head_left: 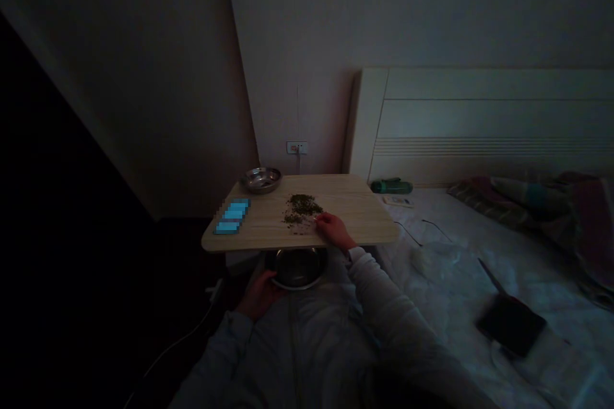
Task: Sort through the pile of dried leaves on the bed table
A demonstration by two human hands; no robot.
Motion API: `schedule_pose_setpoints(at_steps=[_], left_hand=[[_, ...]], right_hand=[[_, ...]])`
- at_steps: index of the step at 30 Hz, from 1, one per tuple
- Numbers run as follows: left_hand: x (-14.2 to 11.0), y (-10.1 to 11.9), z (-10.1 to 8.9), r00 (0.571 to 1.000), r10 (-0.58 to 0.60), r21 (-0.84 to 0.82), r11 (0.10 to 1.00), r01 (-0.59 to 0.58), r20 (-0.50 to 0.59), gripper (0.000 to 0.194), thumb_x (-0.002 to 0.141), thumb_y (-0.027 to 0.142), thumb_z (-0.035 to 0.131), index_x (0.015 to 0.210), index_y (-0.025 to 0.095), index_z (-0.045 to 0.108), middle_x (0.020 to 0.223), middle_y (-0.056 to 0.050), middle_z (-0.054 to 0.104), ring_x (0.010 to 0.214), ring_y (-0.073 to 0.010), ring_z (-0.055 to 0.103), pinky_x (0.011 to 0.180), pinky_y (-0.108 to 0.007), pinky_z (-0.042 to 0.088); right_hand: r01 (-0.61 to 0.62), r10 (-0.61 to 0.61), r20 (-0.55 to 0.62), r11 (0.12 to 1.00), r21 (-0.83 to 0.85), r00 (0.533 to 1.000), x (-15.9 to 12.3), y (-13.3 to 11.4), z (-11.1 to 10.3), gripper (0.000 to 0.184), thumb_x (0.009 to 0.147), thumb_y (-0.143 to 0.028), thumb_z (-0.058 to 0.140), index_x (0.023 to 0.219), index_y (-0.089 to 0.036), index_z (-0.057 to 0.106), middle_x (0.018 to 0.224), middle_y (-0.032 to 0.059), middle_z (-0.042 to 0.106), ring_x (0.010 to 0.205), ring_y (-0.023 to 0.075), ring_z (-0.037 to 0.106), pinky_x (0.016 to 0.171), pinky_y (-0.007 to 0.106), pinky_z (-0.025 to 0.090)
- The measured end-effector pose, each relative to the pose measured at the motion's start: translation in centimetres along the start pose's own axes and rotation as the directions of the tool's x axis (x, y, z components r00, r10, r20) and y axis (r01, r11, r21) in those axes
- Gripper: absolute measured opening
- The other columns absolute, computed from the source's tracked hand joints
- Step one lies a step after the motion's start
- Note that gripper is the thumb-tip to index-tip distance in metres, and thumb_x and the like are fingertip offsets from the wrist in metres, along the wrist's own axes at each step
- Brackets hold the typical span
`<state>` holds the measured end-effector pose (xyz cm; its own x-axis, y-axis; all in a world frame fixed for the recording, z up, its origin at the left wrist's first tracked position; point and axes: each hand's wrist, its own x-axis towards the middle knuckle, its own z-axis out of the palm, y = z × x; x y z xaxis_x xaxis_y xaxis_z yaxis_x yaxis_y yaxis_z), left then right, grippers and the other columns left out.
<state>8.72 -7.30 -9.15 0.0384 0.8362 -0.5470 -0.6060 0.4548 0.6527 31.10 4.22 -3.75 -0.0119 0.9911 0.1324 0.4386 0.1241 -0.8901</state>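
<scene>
A loose scatter of small dark green bits, like dried leaves or seeds, lies on the light wooden table. At its near right edge my right hand reaches over the tabletop, thumb and fingers pinched together. Something pale may show at the fingertips, too small to name. Below the table's front edge, over my lap, is a round metal bowl. My left hand grips the left rim of this bowl. The room is dim, so the bowl's contents cannot be made out.
Another metal bowl stands at the table's back left, above a pixelated phone-like screen. To the right, the bed carries a green bottle, a remote control, glasses and a dark flat object.
</scene>
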Motion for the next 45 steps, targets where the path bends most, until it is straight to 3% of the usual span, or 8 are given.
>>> schedule_pose_setpoints(at_steps=[10,15,24,31,39,45], left_hand=[[0.0,0.0,0.1,1.000,-0.002,0.004,1.000,0.002,0.006,0.020,0.078,0.006,0.058,0.095,0.016,0.065,0.096,-0.011,0.077,0.106,-0.0308,0.071,0.092,-0.045,0.058],[0.2,0.0,-0.2,1.000,-0.001,0.020,1.000,0.000,0.006,0.014,0.080,0.008,0.059,0.088,0.017,0.064,0.079,-0.006,0.075,0.091,-0.0261,0.074,0.087,-0.041,0.060],[0.6,-0.2,-0.5,0.999,0.014,-0.003,1.000,-0.014,0.037,0.014,0.080,0.005,0.059,0.083,0.017,0.065,0.075,-0.004,0.075,0.069,-0.0198,0.072,0.074,-0.035,0.061],[0.6,-0.2,-0.6,0.999,0.004,-0.021,1.000,-0.004,0.040,0.014,0.080,0.005,0.058,0.080,0.017,0.064,0.076,-0.005,0.074,0.070,-0.0193,0.072,0.076,-0.035,0.061],[0.9,-0.3,-0.8,0.998,0.012,0.020,1.000,-0.013,0.055,0.017,0.081,0.008,0.057,0.091,0.017,0.066,0.082,-0.006,0.076,0.087,-0.0247,0.074,0.081,-0.039,0.060],[0.8,-0.3,-0.7,0.999,0.002,0.003,1.000,-0.002,0.041,0.013,0.079,0.008,0.060,0.085,0.018,0.065,0.074,-0.004,0.074,0.074,-0.0214,0.073,0.078,-0.037,0.061]], right_hand=[[-0.009,0.010,-0.027,0.999,0.048,1.000,-0.1,-0.2,0.1,0.013,0.074,-0.029,0.058,0.072,-0.020,0.067,0.069,0.0001,0.068,0.069,0.0161,0.059,0.070,0.027,0.044],[-0.005,0.009,-0.062,0.998,0.058,0.998,-0.1,-0.4,-0.2,0.011,0.073,-0.028,0.057,0.068,-0.020,0.063,0.065,-0.0015,0.064,0.067,0.0155,0.057,0.069,0.027,0.043],[0.022,-0.019,-0.121,0.999,0.024,0.992,0.0,-0.3,-0.2,0.013,0.071,-0.029,0.052,0.064,-0.021,0.058,0.064,-0.0017,0.060,0.068,0.0161,0.054,0.070,0.028,0.043],[0.033,-0.032,-0.133,0.999,0.006,0.991,-0.1,-0.3,-0.2,0.013,0.071,-0.030,0.050,0.064,-0.021,0.057,0.064,-0.0018,0.059,0.069,0.0160,0.053,0.069,0.027,0.042],[0.038,-0.034,-0.124,0.999,0.031,0.992,-0.1,-0.3,-0.4,0.012,0.073,-0.028,0.050,0.065,-0.021,0.056,0.065,-0.0020,0.059,0.069,0.0156,0.052,0.069,0.027,0.040],[0.053,-0.054,-0.126,0.999,-0.011,0.991,0.1,-0.1,-0.2,0.011,0.073,-0.027,0.052,0.064,-0.021,0.056,0.065,-0.0020,0.059,0.068,0.0153,0.052,0.068,0.027,0.039]])
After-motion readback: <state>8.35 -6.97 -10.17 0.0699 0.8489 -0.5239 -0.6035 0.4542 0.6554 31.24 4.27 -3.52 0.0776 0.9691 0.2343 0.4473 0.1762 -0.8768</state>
